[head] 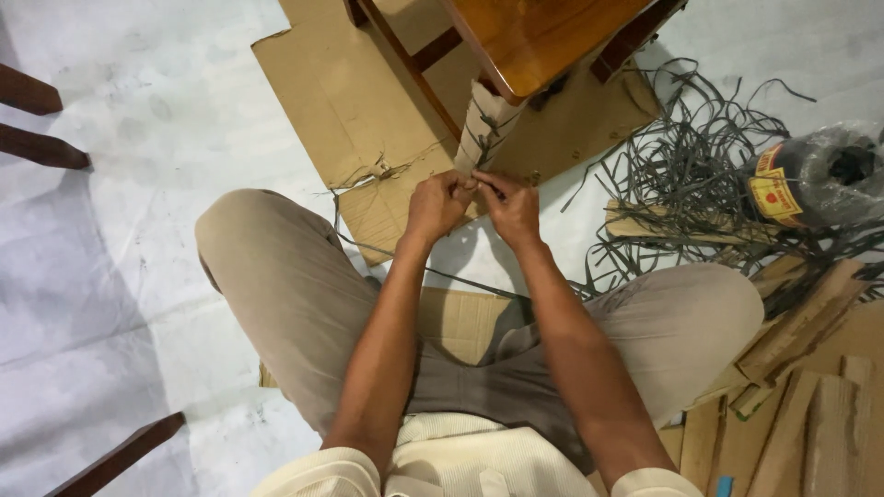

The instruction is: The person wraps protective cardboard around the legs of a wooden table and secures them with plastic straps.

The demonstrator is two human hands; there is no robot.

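I sit on the floor with knees apart before a wooden table. Its nearest leg is wrapped in pale cardboard bound by dark strap. My left hand and my right hand meet at the bottom of that wrapped leg, fingers pinched on the dark strap there. The fingertips hide how the strap is held. A loose length of strap trails over the floor toward my lap.
Flattened cardboard lies under the table. A tangle of dark strapping and a wrapped roll sit at right, above cardboard offcuts. Dark wooden legs and another one stand at left on the white sheet.
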